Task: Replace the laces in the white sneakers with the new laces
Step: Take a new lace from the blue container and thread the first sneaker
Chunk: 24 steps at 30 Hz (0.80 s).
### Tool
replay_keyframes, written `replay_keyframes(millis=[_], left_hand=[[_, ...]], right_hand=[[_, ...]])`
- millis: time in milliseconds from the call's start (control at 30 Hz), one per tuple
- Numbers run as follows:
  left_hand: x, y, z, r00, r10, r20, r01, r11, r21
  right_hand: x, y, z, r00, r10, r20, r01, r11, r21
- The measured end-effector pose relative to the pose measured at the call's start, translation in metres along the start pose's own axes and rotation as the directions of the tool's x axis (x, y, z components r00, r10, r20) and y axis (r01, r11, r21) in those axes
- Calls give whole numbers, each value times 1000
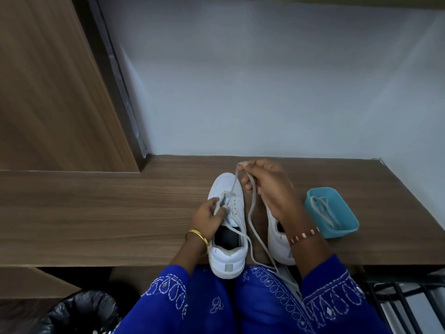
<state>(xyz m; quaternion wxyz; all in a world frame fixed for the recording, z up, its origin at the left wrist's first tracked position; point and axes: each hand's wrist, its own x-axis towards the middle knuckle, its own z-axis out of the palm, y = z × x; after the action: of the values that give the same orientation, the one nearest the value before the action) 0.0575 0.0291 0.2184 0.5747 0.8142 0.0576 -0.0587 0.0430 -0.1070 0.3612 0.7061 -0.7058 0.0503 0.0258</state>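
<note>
Right grip: the right hand (267, 189) is raised above the toe end of the shoes, thumb and forefinger pinched on a grey lace (250, 214) at its highest point, the other fingers curled below with the lace running through them
Right arm: the forearm slants up from the lower right, crossing over the right sneaker; a beaded bracelet (304, 236) sits on the wrist
Left grip: the left hand (209, 216) rests on the inner-left side of the left sneaker (227, 222), fingers curled and pinching the eyelet flap and tongue near the lowest eyelets
Left arm: wrist bent slightly inward, a gold bangle (198, 236) round it, blue embroidered sleeve behind
Lace path: from the pinch one strand runs taut down to the eyelets nearest the toe; the other falls in a loose wavy line between the two shoes, over the table edge and onto the lap
Left sneaker: upright on the wooden table (96, 213), toe pointing away, heel overhanging the near edge
Right sneaker (277, 244): just beside the left one, mostly hidden under the right forearm
Teal tray (346, 227): on the table right of the shoes, apart from them, with pale laces (323, 210) coiled inside
Floor: a bin lined with a black bag (81, 312) at lower left
</note>
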Motion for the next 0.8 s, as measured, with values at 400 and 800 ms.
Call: replay_keyframes(millis=[400,800], left_hand=[[-37,74,-11,892,420,-167,-450,863,-231],[-67,60,-79,989,-5,-147,-84,801,-592]], right_hand=[[-60,-59,14,945,-143,295,174,982,-80],[-43,34,-13,998,49,43,-3,693,-721]])
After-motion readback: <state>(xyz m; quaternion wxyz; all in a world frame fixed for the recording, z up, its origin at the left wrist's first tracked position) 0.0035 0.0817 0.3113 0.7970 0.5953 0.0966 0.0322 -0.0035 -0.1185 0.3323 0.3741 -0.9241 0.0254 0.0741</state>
